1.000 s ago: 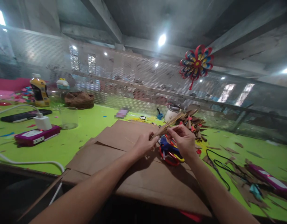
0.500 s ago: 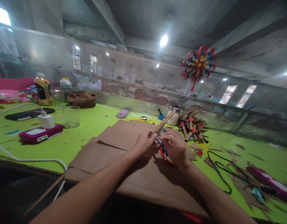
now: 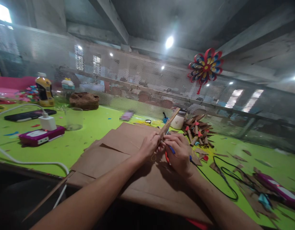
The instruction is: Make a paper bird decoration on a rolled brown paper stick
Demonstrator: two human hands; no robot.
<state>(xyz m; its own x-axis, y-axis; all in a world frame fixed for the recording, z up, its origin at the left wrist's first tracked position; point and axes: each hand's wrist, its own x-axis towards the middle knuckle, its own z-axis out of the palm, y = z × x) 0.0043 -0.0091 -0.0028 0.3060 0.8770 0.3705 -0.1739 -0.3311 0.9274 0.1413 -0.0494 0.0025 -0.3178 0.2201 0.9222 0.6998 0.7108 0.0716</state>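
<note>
My left hand (image 3: 151,145) is closed around a narrow folded strip of brown paper (image 3: 170,121) that points up and away. A thin yellow loop (image 3: 153,157) hangs below its fingers. Touching the lower end of the strip, my right hand (image 3: 179,150) has its fingers curled round a blue-handled tool (image 3: 171,149) with a black cord; the tip is hidden. An orange-red piece (image 3: 166,158), mostly covered, shows under that hand. Both hands are above stacked brown paper sheets (image 3: 118,140) on the green table.
A pile of small brown paper rolls (image 3: 197,131) and a white jar (image 3: 178,120) stand beyond my right hand. At right lie a black cable (image 3: 225,169), scraps and a purple power bank (image 3: 278,187). Another power bank (image 3: 42,135) and a clear cup (image 3: 74,119) are at left.
My right hand has closed in on my left, and its fingers cover the metal part seen before. The blue tool and its cord show more; the red part shows less.
</note>
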